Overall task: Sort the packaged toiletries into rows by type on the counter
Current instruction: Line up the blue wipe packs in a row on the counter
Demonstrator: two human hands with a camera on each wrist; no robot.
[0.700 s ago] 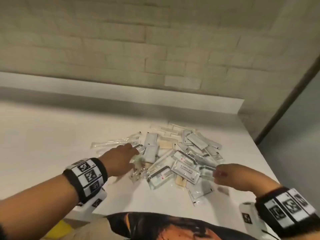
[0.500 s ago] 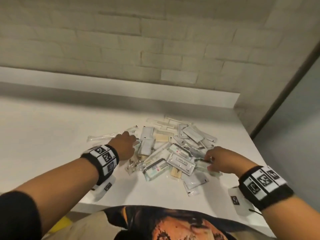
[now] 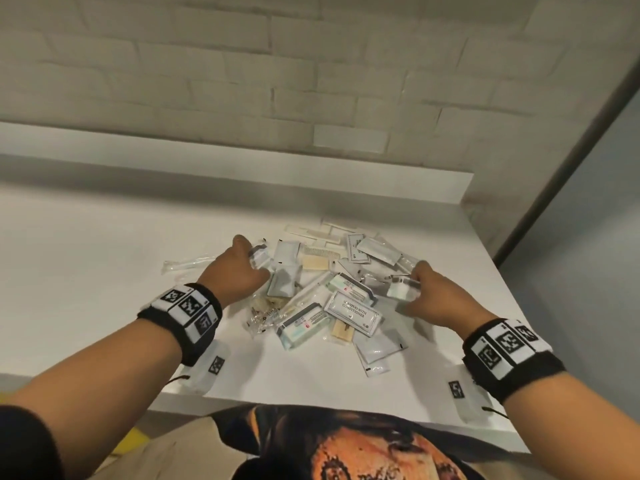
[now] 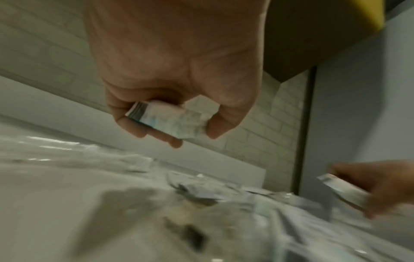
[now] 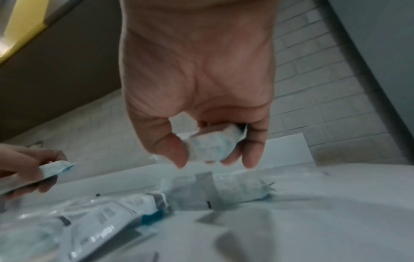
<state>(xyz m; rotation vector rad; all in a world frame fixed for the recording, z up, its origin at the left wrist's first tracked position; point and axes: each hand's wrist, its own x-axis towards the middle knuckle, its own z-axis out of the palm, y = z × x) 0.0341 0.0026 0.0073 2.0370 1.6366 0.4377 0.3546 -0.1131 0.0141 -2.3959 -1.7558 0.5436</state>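
Note:
A loose pile of packaged toiletries (image 3: 332, 289) lies on the white counter (image 3: 104, 271): white sachets, clear-wrapped combs, a shampoo packet (image 3: 353, 311). My left hand (image 3: 239, 271) is at the pile's left edge and pinches a small clear-and-white packet (image 3: 260, 258) (image 4: 167, 123) between thumb and fingers. At the pile's right edge my right hand (image 3: 436, 292) grips a similar small packet (image 3: 400, 287) (image 5: 210, 145), lifted just above the heap.
A clear-wrapped long item (image 3: 188, 265) lies alone to the left of the pile. A raised white ledge (image 3: 242, 161) and a brick wall back the counter. The counter's right edge (image 3: 498, 271) runs close to the pile. Bare counter stretches to the left.
Both hands reached forward into the pile and closed on a small packet each; the packets now sit lifted in the fingers. The head view shifted closer.

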